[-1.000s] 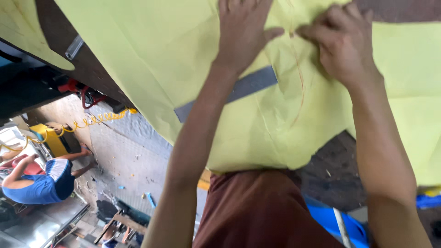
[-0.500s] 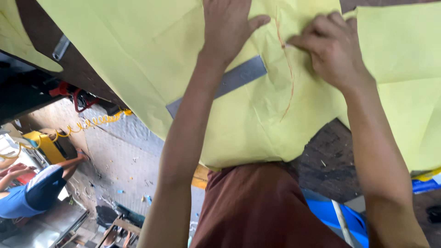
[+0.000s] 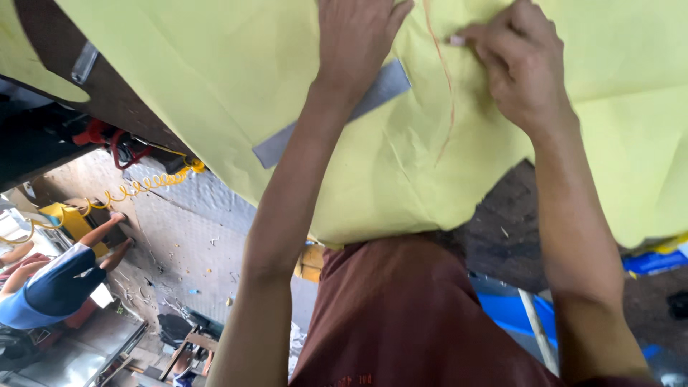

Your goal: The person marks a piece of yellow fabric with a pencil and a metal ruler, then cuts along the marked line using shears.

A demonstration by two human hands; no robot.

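yellow sheet creased, a curved orange line drawn on it, spread over dark worktable; grey metal ruler lies on the sheet. left hand presses flat on ruler, fingers spread. right hand just right of ruler, fingers clenched on sheet, pinching something small, unclear what. workshop floor below sheet, another person crouching there, partly cut off

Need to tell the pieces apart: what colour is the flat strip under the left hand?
Grey; the strip lies on the yellow sheet, clearest in the head view.
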